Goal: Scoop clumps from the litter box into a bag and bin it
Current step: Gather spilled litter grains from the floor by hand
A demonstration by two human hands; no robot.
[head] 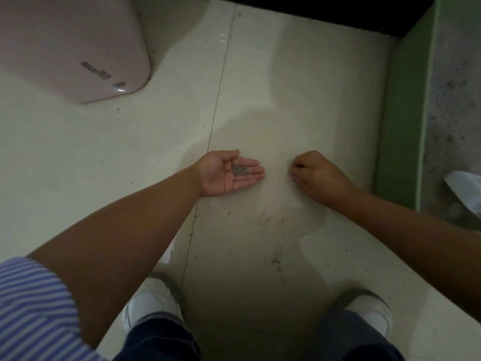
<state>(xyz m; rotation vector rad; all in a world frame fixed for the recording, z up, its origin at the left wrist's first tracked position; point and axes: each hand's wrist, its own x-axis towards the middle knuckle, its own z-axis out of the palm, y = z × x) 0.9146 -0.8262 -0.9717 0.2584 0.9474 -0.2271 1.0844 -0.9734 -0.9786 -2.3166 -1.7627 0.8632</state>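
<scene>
My left hand (229,173) lies palm up just above the floor, fingers nearly straight, cupping a small pile of grey litter grains (240,170). To its right, my right hand (316,175) is knuckles up on the tile, its fingertips curled down and pinched together at the floor; whether a grain sits between them is too small to tell. The green litter box (400,121) stands along the right edge, with grey litter (453,105) inside it. A white object (466,188), partly cut off, lies on that litter.
Loose grains and dark specks (270,217) are scattered over the cream floor tiles between my hands and my two white shoes (153,300). A pink rounded appliance (78,48) stands at the upper left. A dark gap runs along the top edge.
</scene>
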